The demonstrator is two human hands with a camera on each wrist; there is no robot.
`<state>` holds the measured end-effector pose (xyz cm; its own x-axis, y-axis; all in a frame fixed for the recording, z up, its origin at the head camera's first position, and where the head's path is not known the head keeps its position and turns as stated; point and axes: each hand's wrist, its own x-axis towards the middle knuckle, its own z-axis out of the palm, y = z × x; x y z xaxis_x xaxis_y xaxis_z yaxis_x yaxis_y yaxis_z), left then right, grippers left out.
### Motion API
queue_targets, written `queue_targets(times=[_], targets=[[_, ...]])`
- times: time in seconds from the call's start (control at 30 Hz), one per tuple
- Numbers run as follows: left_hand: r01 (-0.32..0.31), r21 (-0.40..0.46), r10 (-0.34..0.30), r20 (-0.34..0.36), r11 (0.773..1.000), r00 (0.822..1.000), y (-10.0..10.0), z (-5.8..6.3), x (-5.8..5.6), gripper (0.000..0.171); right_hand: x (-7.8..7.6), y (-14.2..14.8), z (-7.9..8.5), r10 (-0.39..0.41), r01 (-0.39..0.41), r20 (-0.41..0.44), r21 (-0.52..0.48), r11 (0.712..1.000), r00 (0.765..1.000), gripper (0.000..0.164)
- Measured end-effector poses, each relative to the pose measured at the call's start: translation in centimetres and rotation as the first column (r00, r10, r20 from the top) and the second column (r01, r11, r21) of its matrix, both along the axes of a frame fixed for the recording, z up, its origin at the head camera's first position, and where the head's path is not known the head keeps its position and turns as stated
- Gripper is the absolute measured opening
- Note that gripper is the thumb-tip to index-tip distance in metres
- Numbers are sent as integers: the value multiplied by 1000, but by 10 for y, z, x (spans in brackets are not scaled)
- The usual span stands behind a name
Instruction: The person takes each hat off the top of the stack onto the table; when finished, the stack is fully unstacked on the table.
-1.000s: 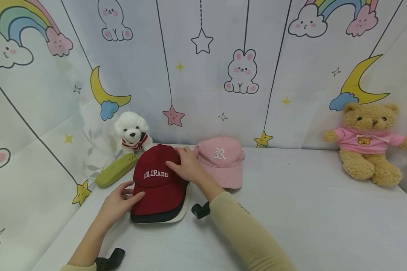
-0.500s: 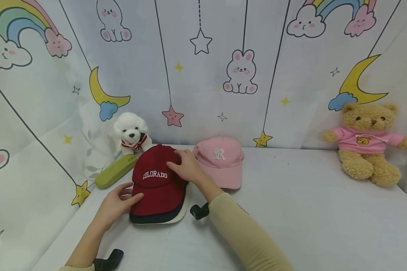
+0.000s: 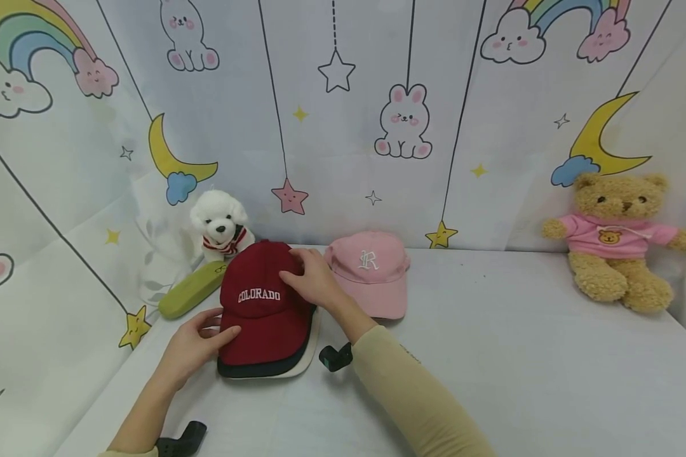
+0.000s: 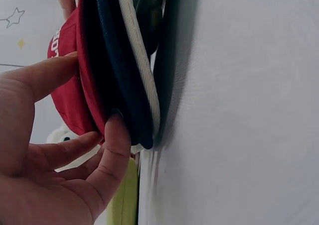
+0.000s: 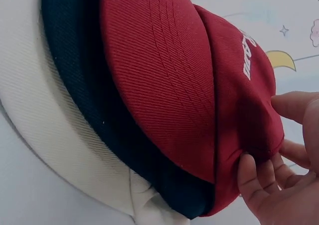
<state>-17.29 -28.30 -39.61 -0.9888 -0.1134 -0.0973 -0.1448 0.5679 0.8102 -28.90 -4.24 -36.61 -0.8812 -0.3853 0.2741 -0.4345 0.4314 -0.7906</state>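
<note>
A red baseball cap (image 3: 257, 303) lettered COLORADO tops a stack in the head view. Under it a navy cap (image 4: 110, 60) and a cream cap (image 5: 55, 135) show mostly by their brims. My left hand (image 3: 194, 346) grips the red cap's side edge; in the left wrist view its thumb lies on the brim, with fingertips curled under the edge. On the other side, my right hand (image 3: 317, 279) pinches the red cap's crown, thumb on the front panel and fingers at the side. The right wrist view shows fabric bunched between this thumb and fingers (image 5: 249, 177).
Right beside the stack sits a pink cap (image 3: 368, 273). Behind it are a white toy dog (image 3: 220, 219) and a long green case (image 3: 191, 292). A teddy bear (image 3: 617, 244) in a pink top sits far right on the white table (image 3: 520, 355).
The red cap's crown has risen slightly, with both hands keeping their holds. The whole head view has drifted a little to the left.
</note>
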Motion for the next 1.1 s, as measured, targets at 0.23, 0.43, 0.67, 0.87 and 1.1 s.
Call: queue_targets(times=[0.23, 0.43, 0.67, 0.87, 1.1], targets=[[3, -13, -3, -10, 1000, 1000, 0, 4, 1, 89, 0, -1, 3, 10, -11, -18, -51, 999, 1000, 52], [3, -20, -3, -31, 1000, 999, 0, 6, 2, 88, 0, -1, 8, 13, -15, -30, -63, 998, 999, 51], [-4, -21, 3, -52, 1000, 999, 1, 9, 2, 89, -3, -2, 14, 16, -19, -53, -53, 998, 998, 51], [-16, -43, 13, -70, 999, 997, 2, 12, 3, 89, -4, -1, 19, 31, -34, -45, -62, 998, 999, 51], [-21, -50, 15, -110, 999, 994, 3, 16, 2, 88, -5, -1, 26, 42, -41, 0, -97, 994, 999, 50]])
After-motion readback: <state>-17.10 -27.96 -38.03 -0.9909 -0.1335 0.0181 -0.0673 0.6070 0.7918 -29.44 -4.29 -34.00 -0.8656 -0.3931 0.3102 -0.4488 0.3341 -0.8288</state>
